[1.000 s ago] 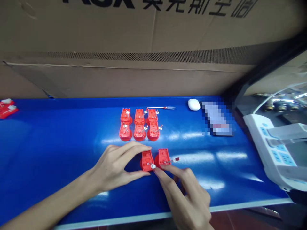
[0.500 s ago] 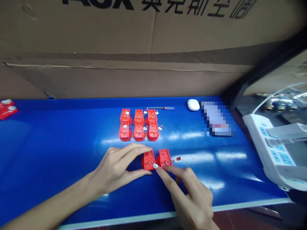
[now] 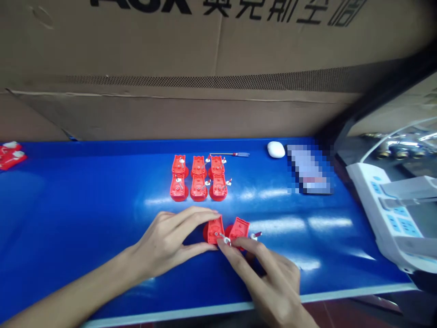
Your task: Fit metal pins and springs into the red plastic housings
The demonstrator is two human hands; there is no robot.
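Observation:
Two red plastic housings lie side by side near the front of the blue table. Each has a thin metal rod with a small white piece sticking out to the right. My left hand (image 3: pixel 170 237) grips the left red plastic housing (image 3: pixel 215 226) by its sides, fingers on the upper edge and thumb below. My right hand (image 3: pixel 269 273) is closed near the lower edges, its thumb beside the left housing's lower corner and its index finger over the bottom of the right red plastic housing (image 3: pixel 241 225). The fingertips partly hide that housing's lower end, which sits tilted.
Several similar red housings (image 3: pixel 198 186) stand in two rows behind my hands. A screwdriver (image 3: pixel 239 154), a white rounded case (image 3: pixel 276 149) and a blurred-out flat object (image 3: pixel 309 168) lie farther back. On the right is a white power strip (image 3: pixel 392 218); a cardboard box (image 3: pixel 205 50) walls the back.
The right housing has turned clockwise, and its rod now points out at another angle. The left housing has shifted slightly right with my left hand. My right fingertips have moved a little left.

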